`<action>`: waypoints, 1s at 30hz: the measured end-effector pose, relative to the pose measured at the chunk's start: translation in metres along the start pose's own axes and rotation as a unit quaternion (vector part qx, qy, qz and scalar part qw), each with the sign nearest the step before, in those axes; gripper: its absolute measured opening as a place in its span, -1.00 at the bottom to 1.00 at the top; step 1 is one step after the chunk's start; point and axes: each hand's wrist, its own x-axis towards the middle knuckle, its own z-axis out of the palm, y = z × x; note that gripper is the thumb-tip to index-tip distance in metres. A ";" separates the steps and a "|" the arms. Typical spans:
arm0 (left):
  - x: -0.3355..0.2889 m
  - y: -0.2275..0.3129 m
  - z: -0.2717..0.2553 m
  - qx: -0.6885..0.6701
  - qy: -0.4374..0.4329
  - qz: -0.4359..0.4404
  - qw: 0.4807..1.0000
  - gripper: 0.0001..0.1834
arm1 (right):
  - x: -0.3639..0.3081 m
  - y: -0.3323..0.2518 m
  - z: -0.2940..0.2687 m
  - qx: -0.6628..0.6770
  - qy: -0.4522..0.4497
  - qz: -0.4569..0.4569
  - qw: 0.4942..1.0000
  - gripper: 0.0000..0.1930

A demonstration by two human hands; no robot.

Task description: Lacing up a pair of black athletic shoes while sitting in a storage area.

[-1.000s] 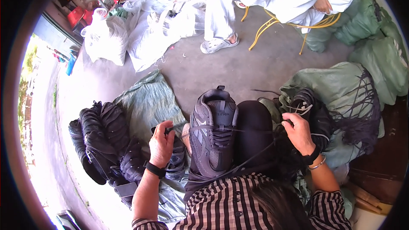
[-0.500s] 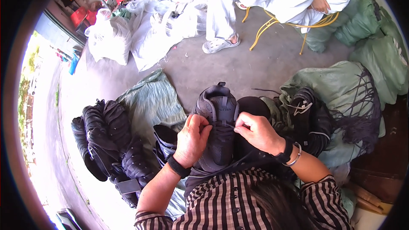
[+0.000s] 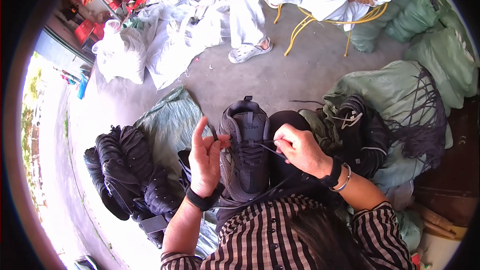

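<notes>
A dark grey and black sneaker (image 3: 248,162) rests on my lap, its toe toward me and its tongue and heel loop away from me. Beside its left edge is my left hand (image 3: 204,162), index finger raised, thumb and other fingers closed by a short dark strip of lace. My right hand (image 3: 302,151), to the right of the sneaker, pinches a dark shoelace (image 3: 270,148) that runs taut from the upper eyelets. More lace crosses the tongue in rows. The tips of my left fingers overlap the shoe's side.
Stacked black shoes (image 3: 122,162) stand at my left by a green woven sheet (image 3: 172,115). More dark shoes (image 3: 357,130) and a bundle of laces (image 3: 422,120) lie on a green sack at right. A person (image 3: 250,20) sits ahead on a yellow-framed chair (image 3: 295,35), near white sacks (image 3: 120,52).
My left hand has moved left, away from the laces, and its index finger has lifted. My right hand has turned slightly, with a length of lace now stretched below it.
</notes>
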 end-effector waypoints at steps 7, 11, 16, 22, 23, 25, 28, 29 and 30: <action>-0.003 -0.009 -0.011 -0.182 -0.052 -0.187 0.964 -0.80 | 0.000 0.018 0.009 -0.086 0.051 -0.086 0.991 -0.96; -0.005 -0.011 -0.021 -0.174 -0.123 -0.238 0.948 -0.77 | 0.003 0.015 0.007 -0.017 0.028 -0.023 0.999 -0.95; -0.006 -0.011 -0.024 -0.082 -0.114 -0.179 0.974 -0.75 | 0.004 0.016 0.007 -0.037 0.035 -0.039 0.998 -0.96; -0.003 -0.025 -0.005 -0.055 0.015 0.009 0.998 -0.82 | 0.007 0.011 0.012 -0.105 0.054 -0.088 0.989 -0.95; -0.002 -0.021 -0.005 -0.056 0.014 0.009 0.998 -0.82 | 0.007 0.011 0.011 -0.106 0.054 -0.088 0.989 -0.95; -0.001 -0.007 -0.006 -0.128 -0.064 -0.213 0.967 -0.82 | 0.007 0.009 0.009 -0.231 0.083 -0.198 0.949 -0.91; -0.010 -0.016 -0.011 -0.031 -0.139 -0.158 0.977 -0.81 | 0.008 0.007 0.014 -0.278 0.025 -0.243 0.929 -0.87; -0.012 -0.020 -0.012 -0.036 -0.131 -0.132 0.982 -0.81 | 0.009 0.005 0.014 -0.277 0.023 -0.245 0.929 -0.87; -0.013 -0.022 -0.013 -0.036 -0.128 -0.132 0.982 -0.81 | 0.011 0.003 0.012 -0.239 0.022 -0.236 0.941 -0.88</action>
